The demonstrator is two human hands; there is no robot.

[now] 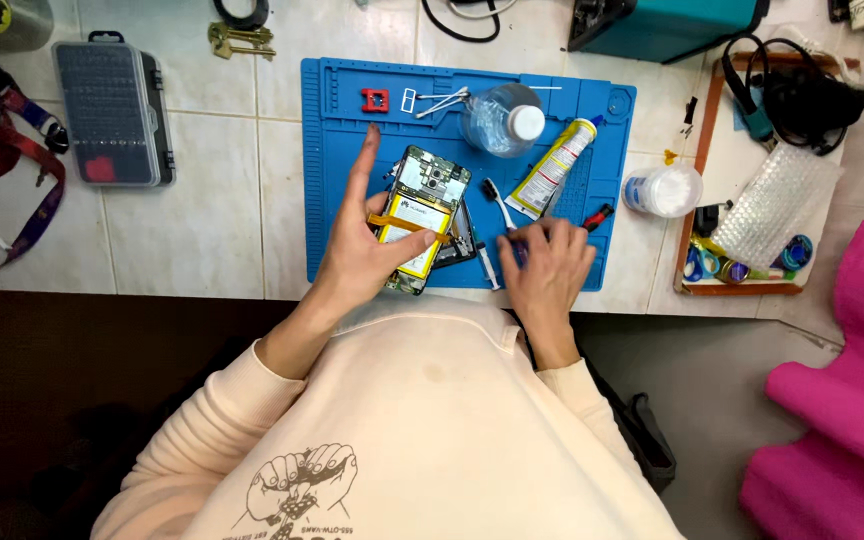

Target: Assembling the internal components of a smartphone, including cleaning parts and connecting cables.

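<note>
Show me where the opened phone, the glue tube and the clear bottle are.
Opened phone (430,190), head view, on its upper circuit board.
Glue tube (555,165), head view, on the middle of its body.
Clear bottle (492,120), head view, on its transparent side.

The left hand (367,250) grips an opened phone (422,215), thumb across its yellow battery, forefinger pointing to twelve o'clock. At three o'clock from it, the right hand (547,265) rests fingertips-down on the blue mat (337,190). A glue tube (552,168) lies at twelve o'clock from that hand, beside a clear bottle (500,120). A grey bit case (112,112) sits on the desk (212,210) at nine o'clock.
</note>
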